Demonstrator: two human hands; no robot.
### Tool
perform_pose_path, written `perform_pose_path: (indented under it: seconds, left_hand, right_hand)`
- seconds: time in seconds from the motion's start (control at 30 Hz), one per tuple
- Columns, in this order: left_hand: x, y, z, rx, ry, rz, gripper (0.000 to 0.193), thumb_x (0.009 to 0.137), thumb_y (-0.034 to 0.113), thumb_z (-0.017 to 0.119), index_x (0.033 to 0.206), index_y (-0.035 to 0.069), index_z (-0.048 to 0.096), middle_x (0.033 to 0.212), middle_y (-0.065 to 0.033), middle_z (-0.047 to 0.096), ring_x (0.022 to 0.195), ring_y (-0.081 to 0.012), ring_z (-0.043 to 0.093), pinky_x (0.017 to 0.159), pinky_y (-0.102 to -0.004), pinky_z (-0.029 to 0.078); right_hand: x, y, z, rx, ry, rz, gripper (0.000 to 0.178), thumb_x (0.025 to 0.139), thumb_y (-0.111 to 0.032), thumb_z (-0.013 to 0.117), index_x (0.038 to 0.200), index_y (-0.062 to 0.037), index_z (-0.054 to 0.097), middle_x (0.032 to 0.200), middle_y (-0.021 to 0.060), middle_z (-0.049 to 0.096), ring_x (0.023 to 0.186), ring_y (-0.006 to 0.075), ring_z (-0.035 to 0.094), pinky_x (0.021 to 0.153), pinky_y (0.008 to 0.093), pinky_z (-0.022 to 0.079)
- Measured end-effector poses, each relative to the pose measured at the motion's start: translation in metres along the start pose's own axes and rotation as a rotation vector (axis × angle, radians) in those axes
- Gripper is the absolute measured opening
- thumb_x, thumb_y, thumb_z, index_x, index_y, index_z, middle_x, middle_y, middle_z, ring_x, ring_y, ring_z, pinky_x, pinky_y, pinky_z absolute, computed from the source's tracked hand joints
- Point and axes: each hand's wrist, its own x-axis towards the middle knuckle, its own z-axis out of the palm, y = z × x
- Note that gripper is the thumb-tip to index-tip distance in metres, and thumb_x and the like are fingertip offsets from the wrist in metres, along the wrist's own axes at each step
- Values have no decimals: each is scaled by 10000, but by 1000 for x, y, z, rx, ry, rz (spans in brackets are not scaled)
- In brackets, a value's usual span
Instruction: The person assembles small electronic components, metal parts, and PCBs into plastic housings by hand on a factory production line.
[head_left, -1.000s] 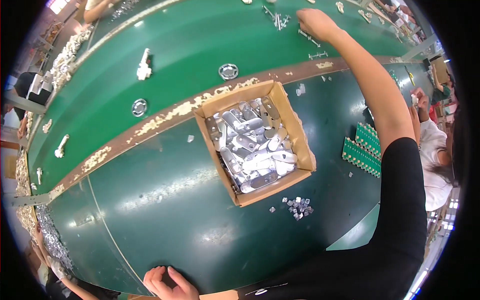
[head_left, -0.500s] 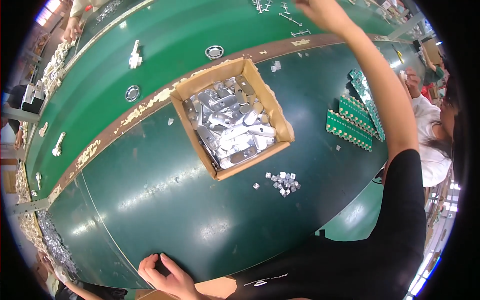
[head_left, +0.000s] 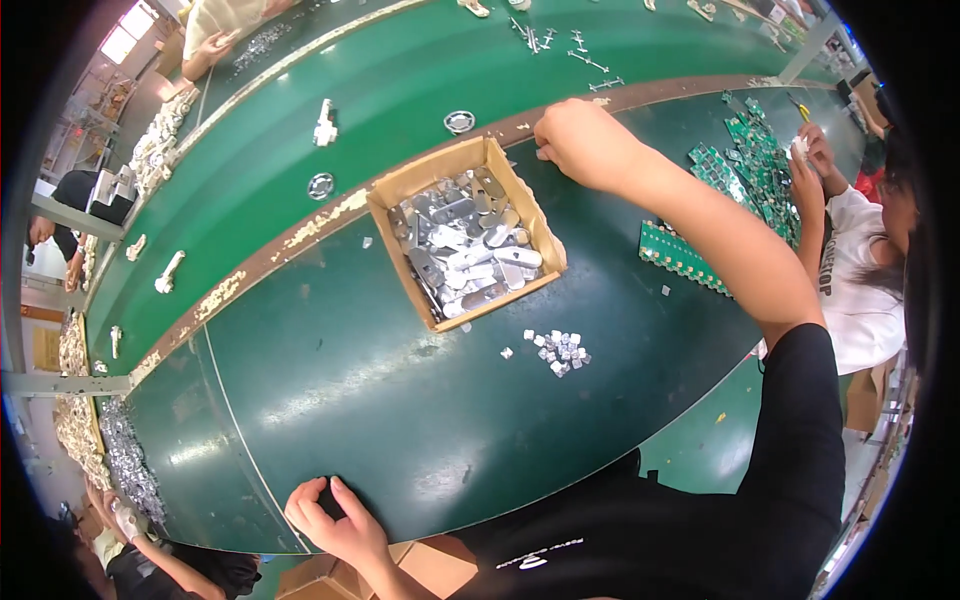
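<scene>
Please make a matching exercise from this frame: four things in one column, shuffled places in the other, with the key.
1. Oval metal plates
2. Small silvery pieces
3. Left hand
4. Right hand

A. Near the dark green bench's near edge
B. Just right of the cardboard box's far end
C. Inside the box
D. Clustered on the bench, nearer the wearer than the box

Pairs: 1-C, 2-D, 3-A, 4-B
</scene>
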Motion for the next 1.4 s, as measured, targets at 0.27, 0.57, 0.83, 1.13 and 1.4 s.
perform_pose_path:
  seconds: [0.27, 0.57, 0.83, 1.13, 1.4]
  left_hand:
    - [-1, 2, 0, 1, -6, -19, 153, 932, 32, 707, 1061, -12, 637, 1095, -140, 607, 1055, -328, 589, 929, -439, 488]
    - [-1, 2, 2, -29, 37, 18, 138, 932, 44, 717, 1052, 8, 659, 1093, -131, 630, 1058, -322, 593, 931, -434, 489]
    - [-3, -2, 0, -100, 50, -3, 121, 930, 41, 713, 1036, 6, 664, 1079, -134, 649, 1048, -323, 601, 932, -439, 490]
    - [-2, -1, 1, -59, 49, -1, 124, 927, 36, 714, 1034, 0, 661, 1082, -134, 646, 1038, -327, 600, 926, -440, 489]
    - [-2, 0, 1, -57, 36, 3, 126, 933, 35, 709, 1043, 3, 655, 1087, -136, 641, 1042, -327, 597, 923, -441, 488]
  right_hand:
    - [-3, -20, 1, -133, 34, 35, 28, 778, 14, 714, 778, 36, 731, 825, 264, 724, 866, 422, 742, 799, 488, 616]
    - [-2, -21, 14, -232, 117, -14, 71, 785, 8, 703, 827, 3, 759, 879, 242, 759, 917, 381, 772, 819, 460, 639]
    - [-4, 35, -16, 234, 33, 184, 126, 849, -95, 701, 883, 6, 768, 892, 205, 759, 849, 395, 740, 805, 468, 594]
    - [-10, 16, -9, 79, -21, 11, 142, 884, -107, 728, 990, -16, 753, 986, 190, 745, 1010, 387, 710, 890, 480, 571]
    - [-6, 4, -20, -172, -119, -183, 92, 878, -46, 658, 934, -22, 727, 1002, 146, 717, 1035, 353, 708, 909, 452, 588]
